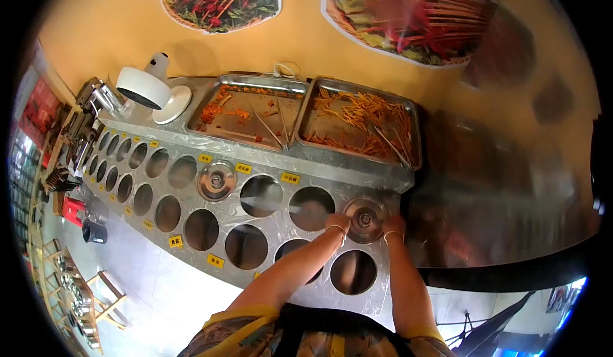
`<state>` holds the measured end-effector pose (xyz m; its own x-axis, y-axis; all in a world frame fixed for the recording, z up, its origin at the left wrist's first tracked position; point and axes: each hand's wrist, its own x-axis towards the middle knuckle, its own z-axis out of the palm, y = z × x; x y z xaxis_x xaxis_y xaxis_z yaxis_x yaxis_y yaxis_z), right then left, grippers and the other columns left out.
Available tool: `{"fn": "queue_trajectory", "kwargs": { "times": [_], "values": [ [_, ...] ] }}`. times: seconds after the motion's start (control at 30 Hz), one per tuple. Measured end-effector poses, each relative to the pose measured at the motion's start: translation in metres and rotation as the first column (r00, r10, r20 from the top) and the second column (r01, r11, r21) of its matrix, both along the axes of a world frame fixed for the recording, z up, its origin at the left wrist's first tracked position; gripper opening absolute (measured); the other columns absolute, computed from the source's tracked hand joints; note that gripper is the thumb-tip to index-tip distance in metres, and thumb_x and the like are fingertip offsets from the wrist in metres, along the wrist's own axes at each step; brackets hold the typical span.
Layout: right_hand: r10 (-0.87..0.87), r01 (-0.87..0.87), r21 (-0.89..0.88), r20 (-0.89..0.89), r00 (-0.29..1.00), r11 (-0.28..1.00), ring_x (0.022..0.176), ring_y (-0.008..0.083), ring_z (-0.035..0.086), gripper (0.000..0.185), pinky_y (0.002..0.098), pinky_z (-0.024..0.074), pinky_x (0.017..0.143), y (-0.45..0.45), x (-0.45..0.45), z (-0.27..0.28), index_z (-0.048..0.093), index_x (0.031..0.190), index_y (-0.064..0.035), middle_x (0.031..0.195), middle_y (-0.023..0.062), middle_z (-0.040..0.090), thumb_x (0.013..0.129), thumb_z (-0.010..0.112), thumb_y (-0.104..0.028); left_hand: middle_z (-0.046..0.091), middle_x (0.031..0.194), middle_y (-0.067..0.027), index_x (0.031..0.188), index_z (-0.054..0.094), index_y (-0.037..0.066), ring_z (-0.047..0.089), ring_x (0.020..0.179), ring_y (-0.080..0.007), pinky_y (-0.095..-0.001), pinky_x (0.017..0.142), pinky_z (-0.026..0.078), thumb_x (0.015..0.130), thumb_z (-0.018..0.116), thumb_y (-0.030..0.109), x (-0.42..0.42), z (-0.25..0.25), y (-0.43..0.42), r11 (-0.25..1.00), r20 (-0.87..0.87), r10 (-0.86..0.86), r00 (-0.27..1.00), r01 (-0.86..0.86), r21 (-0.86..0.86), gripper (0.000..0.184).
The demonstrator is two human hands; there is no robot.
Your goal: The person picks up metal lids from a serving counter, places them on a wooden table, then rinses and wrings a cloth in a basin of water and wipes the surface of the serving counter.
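A round metal lid with a central knob lies at the right end of the steel counter. My left hand is closed at the left side of its rim. On the opposite side, my right hand grips the rim too. The fingertips of both hands are partly hidden, and I cannot tell whether they also hold a container beneath the lid. An uncovered round well is just left of my left hand, and another dark well sits below the lid, between my forearms.
Rows of round wells run left along the counter, with yellow labels and a second lid. Behind stand two steel trays holding food strips and tongs, plus a white fan. A dark shiny surface borders the right.
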<state>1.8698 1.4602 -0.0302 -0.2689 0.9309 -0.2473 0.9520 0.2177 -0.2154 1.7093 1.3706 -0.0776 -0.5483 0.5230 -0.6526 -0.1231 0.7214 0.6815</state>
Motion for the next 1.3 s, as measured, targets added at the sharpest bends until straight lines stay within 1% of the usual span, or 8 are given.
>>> {"fn": "queue_trajectory", "kwargs": {
  "times": [0.07, 0.57, 0.87, 1.07, 1.13, 1.2, 1.23, 1.3],
  "values": [
    [-0.076, 0.067, -0.118, -0.074, 0.994, 0.991, 0.093, 0.0335, 0.052, 0.039, 0.0356, 0.0432, 0.078, -0.005, -0.008, 0.02, 0.055, 0.094, 0.0027, 0.099, 0.0189, 0.054, 0.069, 0.059, -0.027, 0.057, 0.093, -0.0195, 0.089, 0.059, -0.001, 0.055, 0.09, -0.0317, -0.0354, 0.076, 0.045, 0.07, 0.054, 0.024, -0.002, 0.024, 0.0, 0.986, -0.11, -0.161, 0.981, 0.154, -0.064, 0.032],
    [-0.193, 0.198, -0.089, 0.056, 0.98, 0.976, 0.082, 0.0339, 0.055, 0.032, 0.0396, 0.0449, 0.07, 0.017, 0.022, -0.038, 0.057, 0.085, 0.0006, 0.085, 0.0205, 0.056, 0.064, 0.062, -0.023, 0.053, 0.101, -0.0225, 0.094, 0.057, -0.001, 0.053, 0.094, -0.0339, -0.036, 0.078, 0.044, 0.07, 0.058, 0.019, 0.003, 0.087, 0.008, 0.979, -0.072, 0.03, 0.997, -0.044, -0.198, 0.031],
    [-0.27, 0.282, -0.004, -0.295, 0.917, 0.959, 0.063, 0.0257, 0.058, 0.023, 0.0349, 0.044, 0.055, 0.0, 0.021, -0.03, 0.056, 0.068, 0.0004, 0.071, 0.0161, 0.059, 0.054, 0.067, -0.014, 0.057, 0.094, -0.0182, 0.092, 0.058, 0.0, 0.055, 0.09, -0.0305, -0.0356, 0.077, 0.044, 0.072, 0.052, 0.034, 0.001, 0.092, 0.004, 0.964, -0.205, -0.264, 0.943, 0.248, -0.101, 0.04],
    [-0.425, 0.336, -0.267, -0.448, 0.786, 0.903, 0.067, 0.0226, 0.056, 0.029, 0.0342, 0.0433, 0.057, 0.014, 0.03, -0.073, 0.059, 0.079, -0.0032, 0.075, 0.0125, 0.06, 0.061, 0.065, -0.025, 0.055, 0.095, -0.0163, 0.087, 0.059, 0.003, 0.054, 0.091, -0.0263, -0.0356, 0.075, 0.043, 0.076, 0.048, 0.036, -0.012, 0.06, -0.004, 0.993, -0.148, -0.08, 0.986, 0.092, 0.074, 0.036],
    [-0.381, 0.311, -0.224, -0.449, 0.808, 0.924, 0.069, 0.0233, 0.057, 0.028, 0.034, 0.0445, 0.061, 0.012, 0.021, -0.054, 0.06, 0.078, -0.0032, 0.076, 0.012, 0.06, 0.064, 0.065, -0.028, 0.056, 0.095, -0.0146, 0.082, 0.059, 0.006, 0.054, 0.09, -0.0253, -0.036, 0.072, 0.044, 0.075, 0.047, 0.037, -0.021, 0.039, 0.001, 0.816, -0.529, -0.569, 0.63, 0.513, -0.267, 0.034],
    [-0.445, 0.217, -0.415, -0.596, 0.668, 0.883, 0.06, 0.0154, 0.052, 0.025, 0.0282, 0.0433, 0.053, -0.014, -0.011, 0.041, 0.056, 0.077, -0.0014, 0.069, 0.0071, 0.057, 0.068, 0.065, -0.023, 0.058, 0.089, -0.0099, 0.084, 0.058, 0.008, 0.056, 0.082, -0.0233, -0.0351, 0.067, 0.045, 0.072, 0.052, 0.033, -0.045, 0.051, -0.008, 0.849, -0.447, -0.519, 0.729, 0.498, -0.174, 0.029],
    [-0.497, 0.223, -0.458, -0.657, 0.567, 0.86, 0.058, 0.0125, 0.05, 0.019, 0.0249, 0.0423, 0.05, -0.015, -0.014, 0.049, 0.055, 0.077, -0.0023, 0.067, 0.0039, 0.055, 0.07, 0.064, -0.018, 0.058, 0.086, -0.0085, 0.084, 0.058, 0.008, 0.056, 0.077, -0.0221, -0.0342, 0.064, 0.045, 0.07, 0.055, 0.028, -0.054, 0.034, -0.021, 0.933, -0.185, -0.266, 0.946, 0.301, 0.198, 0.025],
    [-0.553, 0.068, -0.578, -0.731, 0.4, 0.813, 0.055, 0.0104, 0.05, 0.016, 0.0237, 0.0424, 0.049, -0.015, -0.018, 0.07, 0.055, 0.079, -0.001, 0.066, 0.003, 0.054, 0.073, 0.061, -0.014, 0.059, 0.081, -0.0057, 0.085, 0.057, 0.009, 0.057, 0.067, -0.0196, -0.0323, 0.059, 0.047, 0.066, 0.062, 0.017, -0.061, 0.014, -0.049, 0.801, 0.61, -0.005, 0.792, -0.362, 0.477, 0.021]
  ]
}}
